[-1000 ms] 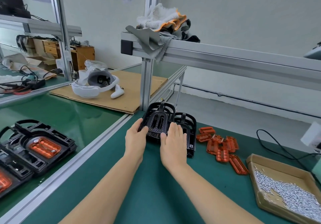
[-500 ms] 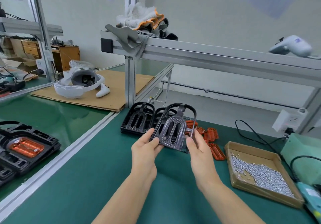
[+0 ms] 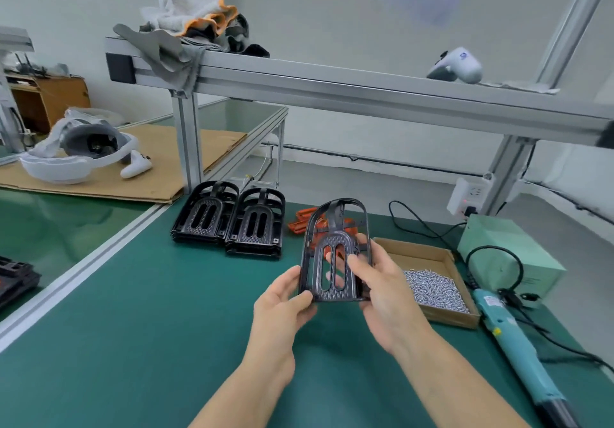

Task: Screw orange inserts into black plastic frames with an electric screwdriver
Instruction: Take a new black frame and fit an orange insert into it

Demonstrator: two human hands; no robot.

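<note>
Head view: I hold one black plastic frame (image 3: 334,255) upright above the green mat (image 3: 149,328), my left hand (image 3: 282,308) pinching its lower left corner and my right hand (image 3: 382,291) wrapped round its right side, fingers showing through the slots. Two stacks of frames (image 3: 229,220) sit at the back by the aluminium post (image 3: 189,142); the orange inserts (image 3: 300,221) lie just behind the raised frame, partly hidden by it. A cardboard tray of screws (image 3: 432,281) rests just right of my right hand, and the electric screwdriver (image 3: 518,341) lies untouched further right, its cable looping back to the pale green box (image 3: 511,255).

As I judge it, the risks are a slip from the left hand's light corner pinch, or my right wrist knocking the tray's near wall and scattering screws as I lower the frame. The cable could snag when I reach for the tool. Open mat lies in front of me and to the left; the table's metal edge rail (image 3: 86,268) bounds it there.
</note>
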